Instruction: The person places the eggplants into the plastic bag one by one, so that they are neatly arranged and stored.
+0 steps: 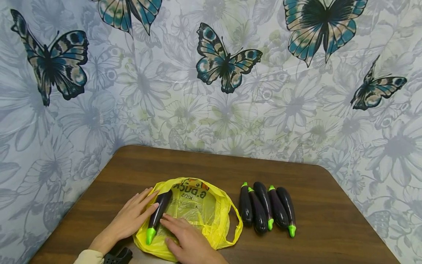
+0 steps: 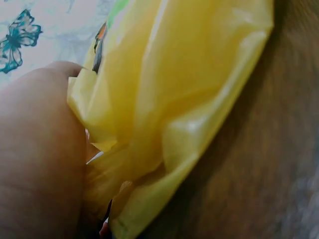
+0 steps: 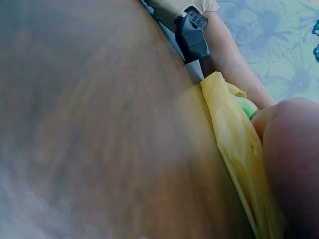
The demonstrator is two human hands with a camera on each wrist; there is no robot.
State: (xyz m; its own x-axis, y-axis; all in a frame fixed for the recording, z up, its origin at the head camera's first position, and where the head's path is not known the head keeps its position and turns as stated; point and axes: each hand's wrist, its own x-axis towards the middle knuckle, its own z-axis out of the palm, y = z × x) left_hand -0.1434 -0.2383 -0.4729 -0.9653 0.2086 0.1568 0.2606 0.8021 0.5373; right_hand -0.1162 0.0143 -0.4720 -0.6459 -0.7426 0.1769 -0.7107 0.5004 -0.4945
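A yellow plastic bag (image 1: 211, 220) lies on the table with its mouth spread wide, and printed lettering shows inside it. Within its left side rests a dark purple eggplant (image 1: 160, 209), its bright green stem end toward me. My left hand (image 1: 130, 214) lies over the bag's left rim, fingers extended, thumb at the eggplant. From the other side, my right hand (image 1: 189, 236) reaches in with loosely extended fingers, the fingertips beside the eggplant. The left wrist view is mostly bag (image 2: 164, 99). In the right wrist view, the green stem end (image 3: 246, 107) peeks over the bag's edge.
Right of the bag, several eggplants (image 1: 263, 209) lie side by side with green stem ends pointing both ways. A loop handle (image 1: 238, 231) of the bag sticks out toward them. The brown wooden table (image 1: 316, 212) backs onto a butterfly-patterned cloth (image 1: 230, 117).
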